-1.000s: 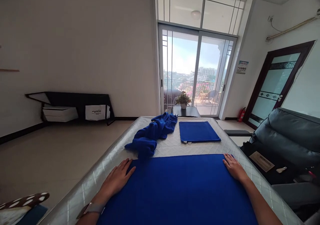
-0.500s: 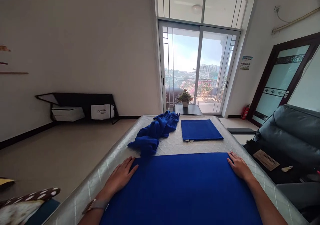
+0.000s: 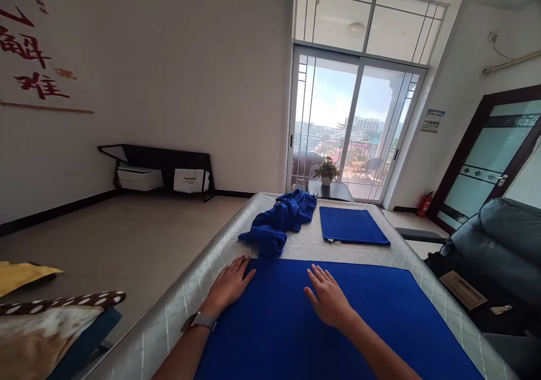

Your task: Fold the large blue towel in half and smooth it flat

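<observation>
A large blue cloth [image 3: 296,318] is spread flat on a pale quilted mattress [image 3: 228,244]. Its near part runs out of the picture. My left hand [image 3: 230,281] lies flat over the cloth's far left corner, fingers stretched out. Near the middle of the far edge, my right hand [image 3: 327,292] is open above or on the cloth, fingers extended; whether it touches I cannot tell. Past the far edge is a crumpled heap of blue cloth [image 3: 281,222] on the left. Right of it sits a neatly folded blue cloth [image 3: 355,225] with a small white tag.
A small table [image 3: 338,191] with a potted plant [image 3: 326,171] stands beyond the mattress, before a sliding glass door. At right is a dark armchair [image 3: 502,244]; at left, a patterned blanket [image 3: 54,329]. A black rack [image 3: 164,163] holding white packages leans along the wall.
My right hand has moved left from the cloth's far right corner to near the middle of its far edge. My left hand stays at the left corner. The camera view has turned left.
</observation>
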Available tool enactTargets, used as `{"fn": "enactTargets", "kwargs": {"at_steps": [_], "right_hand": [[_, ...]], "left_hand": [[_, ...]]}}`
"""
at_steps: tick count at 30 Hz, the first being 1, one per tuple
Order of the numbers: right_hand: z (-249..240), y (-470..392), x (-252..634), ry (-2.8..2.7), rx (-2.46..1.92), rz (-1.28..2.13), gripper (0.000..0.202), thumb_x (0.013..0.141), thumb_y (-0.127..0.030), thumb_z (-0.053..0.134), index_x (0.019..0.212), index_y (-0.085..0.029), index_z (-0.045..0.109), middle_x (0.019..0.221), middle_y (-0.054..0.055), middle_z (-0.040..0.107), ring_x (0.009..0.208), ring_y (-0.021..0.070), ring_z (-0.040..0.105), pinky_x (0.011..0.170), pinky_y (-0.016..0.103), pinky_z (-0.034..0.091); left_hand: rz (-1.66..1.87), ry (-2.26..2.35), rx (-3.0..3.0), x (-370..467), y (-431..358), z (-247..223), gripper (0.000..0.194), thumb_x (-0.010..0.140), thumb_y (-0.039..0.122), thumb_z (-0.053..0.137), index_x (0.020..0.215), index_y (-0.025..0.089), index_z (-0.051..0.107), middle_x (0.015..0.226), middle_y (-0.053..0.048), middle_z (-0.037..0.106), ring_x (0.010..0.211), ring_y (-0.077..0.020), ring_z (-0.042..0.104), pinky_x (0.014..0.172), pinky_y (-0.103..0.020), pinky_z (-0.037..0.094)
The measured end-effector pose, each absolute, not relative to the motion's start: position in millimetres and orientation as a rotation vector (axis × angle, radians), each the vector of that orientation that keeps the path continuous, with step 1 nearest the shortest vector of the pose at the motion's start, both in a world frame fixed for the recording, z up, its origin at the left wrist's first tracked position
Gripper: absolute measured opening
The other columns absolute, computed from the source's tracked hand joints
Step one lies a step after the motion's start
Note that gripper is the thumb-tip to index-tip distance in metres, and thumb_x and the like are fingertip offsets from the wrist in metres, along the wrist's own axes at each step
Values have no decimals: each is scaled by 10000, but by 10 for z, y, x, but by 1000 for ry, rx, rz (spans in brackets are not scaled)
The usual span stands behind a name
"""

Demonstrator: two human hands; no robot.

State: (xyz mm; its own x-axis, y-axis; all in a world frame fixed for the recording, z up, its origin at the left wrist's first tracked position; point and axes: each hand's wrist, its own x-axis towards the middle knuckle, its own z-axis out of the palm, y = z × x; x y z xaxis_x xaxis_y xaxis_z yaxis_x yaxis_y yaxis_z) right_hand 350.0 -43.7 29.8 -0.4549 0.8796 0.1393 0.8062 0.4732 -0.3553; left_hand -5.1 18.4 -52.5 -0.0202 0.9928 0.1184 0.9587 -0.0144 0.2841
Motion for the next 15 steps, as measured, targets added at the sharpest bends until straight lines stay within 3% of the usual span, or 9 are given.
{"fn": "enactTargets", "kwargs": {"at_steps": [7,11,15], "right_hand": [[83,-638,2215,-2499,-1220,458,699,1072,-533,325,1649,-138,310,1716,135,235,1604,301,161,1303,568,152],[69,-601,2159,-2469,-1324,531,763,1075,-571,265,1650,-70,265,1723,169,176,1613,284,105,1314,536,96],[41,-492,2553,-2465,-1433,540,767,1075,-583,218,1668,-98,212,1738,127,139,1618,260,72,1317,508,61]], "left_hand": [[397,2128,2125,-42,169,-476,733,1016,568,340,1600,128,399,1707,-168,352,1596,-303,281,1299,-525,217],[359,2124,2126,-43,160,-461,733,1019,558,328,1609,127,378,1714,-164,337,1603,-297,260,1301,-523,209],[328,2114,2125,-44,166,-460,757,1021,568,305,1627,116,337,1729,-156,299,1610,-291,238,1309,-527,186]]}}
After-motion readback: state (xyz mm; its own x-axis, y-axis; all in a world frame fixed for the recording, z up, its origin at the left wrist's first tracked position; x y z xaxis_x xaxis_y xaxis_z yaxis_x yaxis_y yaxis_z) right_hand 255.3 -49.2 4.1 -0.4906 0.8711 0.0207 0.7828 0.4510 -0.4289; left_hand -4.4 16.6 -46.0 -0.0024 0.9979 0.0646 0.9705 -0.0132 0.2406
